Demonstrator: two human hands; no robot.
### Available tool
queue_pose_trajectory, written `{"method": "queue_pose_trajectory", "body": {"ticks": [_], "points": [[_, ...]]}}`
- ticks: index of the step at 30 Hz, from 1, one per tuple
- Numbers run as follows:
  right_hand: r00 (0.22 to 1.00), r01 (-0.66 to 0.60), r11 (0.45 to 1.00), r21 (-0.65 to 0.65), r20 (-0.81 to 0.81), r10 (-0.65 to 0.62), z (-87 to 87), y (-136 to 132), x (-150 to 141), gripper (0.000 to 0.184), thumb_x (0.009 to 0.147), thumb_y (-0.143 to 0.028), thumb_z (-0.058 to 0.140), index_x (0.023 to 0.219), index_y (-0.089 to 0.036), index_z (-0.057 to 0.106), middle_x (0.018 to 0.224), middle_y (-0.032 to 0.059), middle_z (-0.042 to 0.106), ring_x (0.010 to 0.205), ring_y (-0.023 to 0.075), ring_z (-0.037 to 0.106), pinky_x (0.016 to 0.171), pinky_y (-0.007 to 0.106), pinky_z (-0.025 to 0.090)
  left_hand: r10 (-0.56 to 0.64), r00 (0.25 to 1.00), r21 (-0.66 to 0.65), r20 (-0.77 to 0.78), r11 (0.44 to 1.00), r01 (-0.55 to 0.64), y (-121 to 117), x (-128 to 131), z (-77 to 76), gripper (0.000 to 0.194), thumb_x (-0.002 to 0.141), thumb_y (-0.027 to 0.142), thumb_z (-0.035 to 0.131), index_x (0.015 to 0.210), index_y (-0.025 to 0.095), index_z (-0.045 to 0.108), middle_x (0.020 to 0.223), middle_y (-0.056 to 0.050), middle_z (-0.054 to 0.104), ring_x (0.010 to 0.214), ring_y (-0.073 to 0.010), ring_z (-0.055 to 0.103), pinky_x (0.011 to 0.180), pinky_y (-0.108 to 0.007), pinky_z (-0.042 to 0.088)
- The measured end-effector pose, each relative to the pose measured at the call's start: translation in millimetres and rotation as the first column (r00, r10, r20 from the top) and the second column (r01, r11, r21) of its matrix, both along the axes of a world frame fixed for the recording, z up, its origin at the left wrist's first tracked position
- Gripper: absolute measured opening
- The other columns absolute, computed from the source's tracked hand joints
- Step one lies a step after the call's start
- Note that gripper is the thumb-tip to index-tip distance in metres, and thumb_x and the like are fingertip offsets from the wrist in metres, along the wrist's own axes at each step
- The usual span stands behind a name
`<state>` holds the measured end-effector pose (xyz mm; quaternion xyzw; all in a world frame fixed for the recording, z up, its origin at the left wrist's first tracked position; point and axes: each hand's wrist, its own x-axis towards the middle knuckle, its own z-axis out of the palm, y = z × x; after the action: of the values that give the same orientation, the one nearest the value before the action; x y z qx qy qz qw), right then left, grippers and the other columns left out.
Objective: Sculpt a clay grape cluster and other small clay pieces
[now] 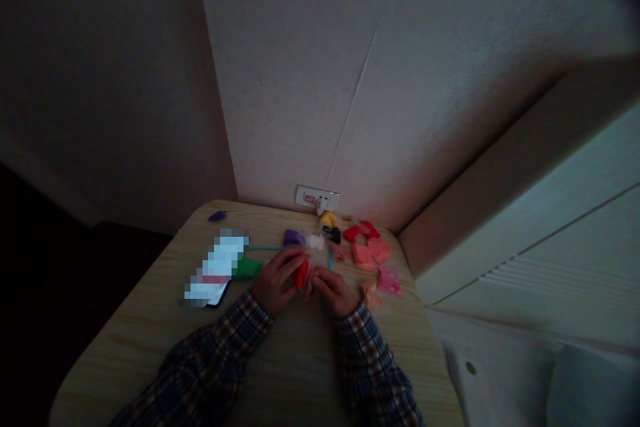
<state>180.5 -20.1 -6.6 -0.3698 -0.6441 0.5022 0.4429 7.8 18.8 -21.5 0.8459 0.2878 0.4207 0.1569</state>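
Note:
Over the middle of the wooden table, my left hand [275,280] grips a small red packet [302,272] in clear plastic, perhaps soft modelling clay. Close on its right is my right hand [332,290], fingers pinched together at what looks like the edge of the packet's wrapper; the exact grip is too dark to see. A green packet [247,269] lies beside my left hand. Just beyond the hands are a purple packet [293,237], a white one [315,241] and a black one [332,234]. A thin teal stick [331,257] stands out past my right hand.
Several red, coral, pink and peach packets [363,256] lie at the right. A phone [218,273] with a lit, blurred screen rests at the left, with a small purple object [217,216] behind it. A wall socket [317,197] with a plug borders the table's back edge.

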Motion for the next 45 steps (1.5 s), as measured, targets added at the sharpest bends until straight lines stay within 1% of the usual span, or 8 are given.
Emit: {"method": "queue_pose_trajectory", "body": {"ticks": [6,13,16,21,26,30,38,45], "points": [[0.999,0.035,0.999,-0.02,0.017,-0.035,-3.0,-1,-1,0.04,0.088,-0.056,0.044,0.07,-0.022,0.055,0.061,0.0016,0.06,0.059,0.0154,0.059,0.059,0.029,0.05,-0.005,1.0,0.002,-0.011,1.0,0.005,1,0,-1.3,0.055,0.074,0.008,0.053,0.127,0.022,0.048,0.123,-0.011,0.053,0.113,-0.0255,0.053,0.095,-0.042,0.049],[0.995,0.081,0.997,-0.015,0.065,-0.08,-6.3,1,1,0.041,0.085,-0.057,0.048,0.067,-0.021,0.057,0.061,0.0011,0.059,0.059,0.0155,0.056,0.059,0.028,0.047,0.003,0.996,0.028,-0.093,1.0,0.0,2,-1,-2.4,0.056,0.076,0.008,0.052,0.129,0.023,0.047,0.126,-0.011,0.05,0.117,-0.0264,0.05,0.096,-0.043,0.047],[0.992,0.098,0.995,-0.016,0.077,-0.097,-8.7,2,2,0.041,0.084,-0.057,0.049,0.067,-0.02,0.057,0.06,0.0004,0.058,0.058,0.0148,0.056,0.058,0.027,0.046,0.006,0.995,0.043,-0.097,0.999,-0.001,2,-1,-1.9,0.054,0.076,0.009,0.052,0.128,0.023,0.049,0.125,-0.011,0.05,0.117,-0.0268,0.049,0.097,-0.043,0.046],[0.99,0.128,0.991,-0.031,0.065,-0.126,-10.5,2,2,0.039,0.083,-0.055,0.052,0.07,-0.019,0.057,0.062,0.0,0.058,0.058,0.014,0.055,0.057,0.026,0.044,0.002,0.995,0.053,-0.101,0.999,0.004,1,-1,4.0,0.052,0.077,0.007,0.051,0.127,0.022,0.05,0.125,-0.012,0.049,0.118,-0.0265,0.047,0.098,-0.044,0.046],[0.987,0.156,0.986,-0.058,0.037,-0.154,-10.2,2,1,0.031,0.082,-0.049,0.056,0.074,-0.019,0.055,0.063,-0.0003,0.057,0.057,0.0135,0.054,0.057,0.026,0.043,0.008,0.994,0.046,-0.107,0.999,-0.003,-1,-1,12.6,0.048,0.076,0.006,0.052,0.123,0.018,0.053,0.122,-0.013,0.051,0.116,-0.0266,0.049,0.097,-0.042,0.048],[0.983,0.181,0.981,-0.075,-0.009,-0.182,-11.8,3,1,0.031,0.08,-0.05,0.059,0.075,-0.02,0.053,0.06,-0.0017,0.055,0.053,0.0128,0.052,0.053,0.025,0.043,0.02,0.995,0.046,-0.094,0.999,-0.016,-1,-1,11.6,0.051,0.076,0.005,0.052,0.124,0.021,0.051,0.123,-0.011,0.05,0.116,-0.0262,0.049,0.096,-0.043,0.048],[0.985,0.142,0.984,-0.105,-0.086,-0.151,-7.1,4,3,0.035,0.077,-0.054,0.061,0.074,-0.02,0.056,0.059,-0.0009,0.057,0.053,0.013,0.054,0.053,0.027,0.045,0.002,0.996,0.056,-0.089,0.998,0.003,0,0,12.0,0.055,0.075,0.003,0.052,0.126,0.024,0.049,0.122,-0.011,0.049,0.115,-0.0265,0.049,0.094,-0.043,0.049],[0.984,0.096,0.988,-0.12,-0.14,-0.112,-8.1,6,4,0.037,0.079,-0.057,0.057,0.075,-0.02,0.056,0.06,-0.0008,0.059,0.054,0.0135,0.056,0.054,0.027,0.047,0.005,0.996,0.051,-0.089,0.999,-0.001,1,1,10.6,0.052,0.073,0.002,0.053,0.122,0.019,0.05,0.121,-0.012,0.05,0.112,-0.0266,0.051,0.094,-0.043,0.048]]}}
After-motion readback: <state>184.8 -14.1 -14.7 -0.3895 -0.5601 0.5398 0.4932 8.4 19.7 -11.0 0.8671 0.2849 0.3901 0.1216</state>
